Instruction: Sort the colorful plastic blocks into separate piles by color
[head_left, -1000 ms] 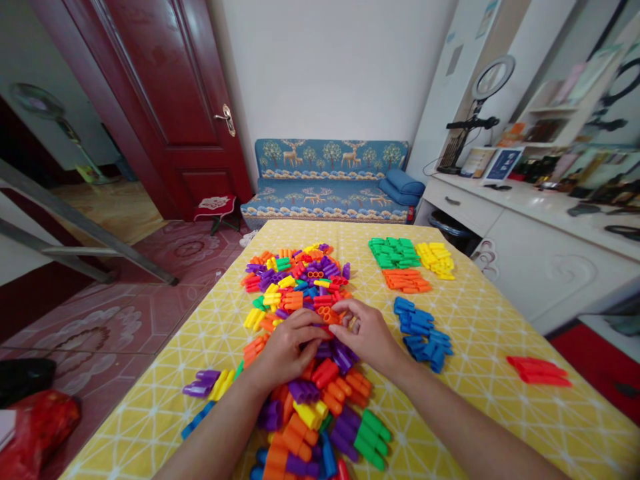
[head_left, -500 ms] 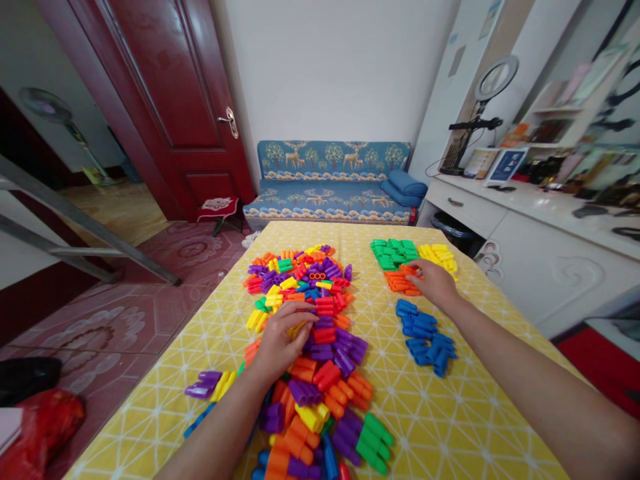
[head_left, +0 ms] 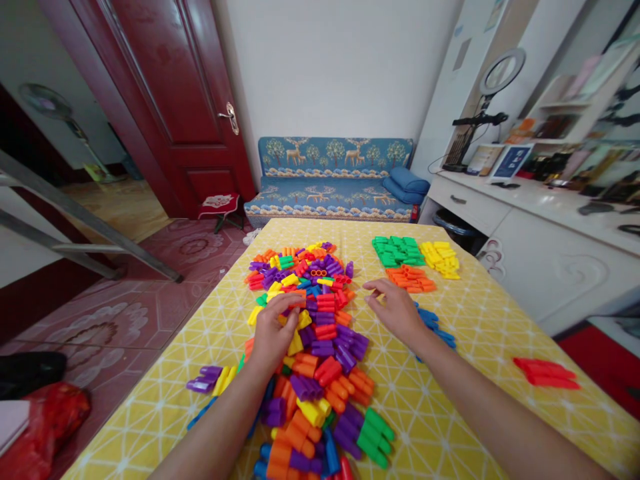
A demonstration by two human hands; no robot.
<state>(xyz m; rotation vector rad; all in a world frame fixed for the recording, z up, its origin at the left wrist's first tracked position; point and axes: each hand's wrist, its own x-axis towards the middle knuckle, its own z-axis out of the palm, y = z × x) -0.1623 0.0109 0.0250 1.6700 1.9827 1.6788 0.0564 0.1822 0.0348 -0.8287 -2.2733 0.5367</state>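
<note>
My left hand [head_left: 275,327] is over the mixed pile of plastic toy blocks [head_left: 325,347], its fingers curled on an orange toy block [head_left: 300,297]. Yellow pieces [head_left: 296,343] lie below its thumb. Nothing shows in my right hand [head_left: 395,310], which hovers right of the pile with fingers apart. Beyond it sits a group of orange blocks [head_left: 413,279], beside green blocks [head_left: 397,251] and yellow blocks [head_left: 440,259]. Blue blocks [head_left: 435,323] are partly hidden behind my right hand and wrist. Red blocks [head_left: 546,373] lie right of my right forearm.
A yellow patterned cloth [head_left: 480,347] covers the table. Past its far edge stands a blue sofa [head_left: 320,190]. A white cabinet [head_left: 550,260] flanks the right side, and a metal ladder [head_left: 90,248] stands at left.
My right hand has left the orange group and moved left and nearer, toward the pile. My left hand has shifted slightly left and up. The red blocks at right now show.
</note>
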